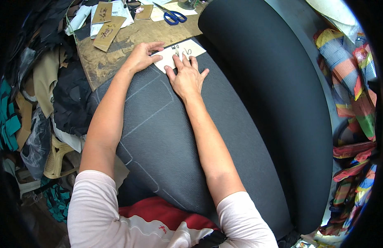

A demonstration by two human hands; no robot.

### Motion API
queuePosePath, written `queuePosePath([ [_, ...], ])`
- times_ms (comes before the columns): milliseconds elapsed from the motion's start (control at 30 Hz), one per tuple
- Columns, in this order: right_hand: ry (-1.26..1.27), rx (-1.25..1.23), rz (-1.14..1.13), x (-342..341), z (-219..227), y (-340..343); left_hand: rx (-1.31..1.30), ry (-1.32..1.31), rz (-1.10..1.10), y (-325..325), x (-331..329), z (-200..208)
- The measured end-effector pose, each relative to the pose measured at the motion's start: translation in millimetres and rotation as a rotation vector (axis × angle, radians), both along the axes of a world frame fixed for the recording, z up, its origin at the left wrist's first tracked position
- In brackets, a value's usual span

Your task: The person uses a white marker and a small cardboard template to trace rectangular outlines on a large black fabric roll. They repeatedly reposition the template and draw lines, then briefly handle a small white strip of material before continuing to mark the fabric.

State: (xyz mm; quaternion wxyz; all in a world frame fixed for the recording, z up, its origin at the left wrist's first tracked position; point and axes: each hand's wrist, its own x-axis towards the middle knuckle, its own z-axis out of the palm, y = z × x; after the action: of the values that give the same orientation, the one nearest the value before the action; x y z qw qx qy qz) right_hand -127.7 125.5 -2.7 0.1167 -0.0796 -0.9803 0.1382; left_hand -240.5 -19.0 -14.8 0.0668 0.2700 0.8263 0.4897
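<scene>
A cream paper pattern piece [196, 48] with dark handwriting lies flat on dark grey fabric [224, 111] near its far edge. Spread across the pattern, the fingers of my right hand [187, 78] press it down; a small white sliver shows between them, too unclear to name. My left hand [138, 59] rests at the pattern's left corner, thumb at its edge and fingers apart over the fabric's far edge. White chalk outlines [148, 116] run across the fabric to the left of my right forearm.
A thick black fabric roll [282, 103] lies along the right. Blue-handled scissors [173, 17] and brown card patterns [108, 33] sit on the worn wooden table [90, 62]. Fabric scraps [71, 95] and a beige plastic stool [55, 159] crowd the left; colourful checked bags [344, 70] stand far right.
</scene>
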Motion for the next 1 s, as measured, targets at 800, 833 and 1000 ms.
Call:
queuePosePath([
  [800, -0.016, -0.331, 0.506, -22.8, 58.5, 39.5, -1.113, 0.241, 0.117, 127.1, 118.9, 18.2],
  [833, -0.122, -0.312, 0.500, -28.9, 59.8, 35.1, -1.182, 0.296, 0.049, 128.2, 116.5, 18.1],
  [1000, -0.366, -0.217, 0.609, -53.8, 65.8, 29.6, -1.026, 0.471, 0.105, 124.6, 114.0, 11.7],
])
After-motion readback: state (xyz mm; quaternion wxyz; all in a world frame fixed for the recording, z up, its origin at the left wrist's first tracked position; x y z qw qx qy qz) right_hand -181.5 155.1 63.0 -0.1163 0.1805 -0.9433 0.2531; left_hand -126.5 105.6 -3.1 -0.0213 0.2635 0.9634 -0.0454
